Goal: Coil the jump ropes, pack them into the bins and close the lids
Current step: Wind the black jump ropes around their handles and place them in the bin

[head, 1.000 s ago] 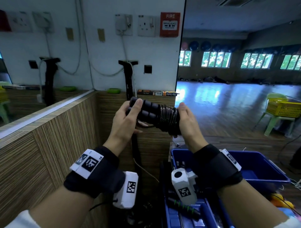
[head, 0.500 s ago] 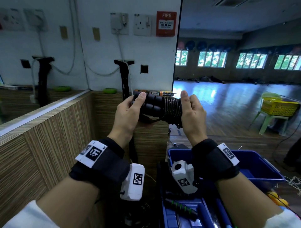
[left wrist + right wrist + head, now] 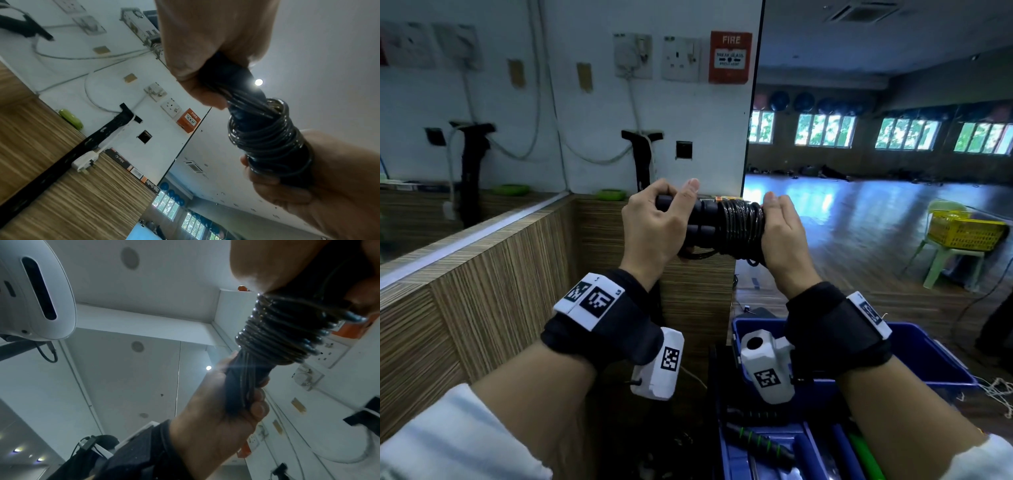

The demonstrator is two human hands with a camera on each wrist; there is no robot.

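I hold a black jump rope (image 3: 726,226) at chest height, its two foam handles side by side and the glossy cord wound tightly round them. My left hand (image 3: 654,226) grips the handles' left end, thumb on top. My right hand (image 3: 780,233) grips the right end, fingers curled round the coil (image 3: 265,138). The wound cord (image 3: 285,334) shows in both wrist views, with a short loose loop hanging under the bundle. Below my right wrist stands an open blue bin (image 3: 928,353).
A second blue container (image 3: 822,452) at the bottom holds a black and green handled rope (image 3: 760,445). A wood-grain counter (image 3: 510,274) and mirror are on my left. A yellow basket on a green chair (image 3: 962,236) stands far right on the gym floor.
Both hands have lifted the coiled rope slightly and turned it. My left thumb has shifted along the top of the handles, and my right hand has closed more firmly round the coil.
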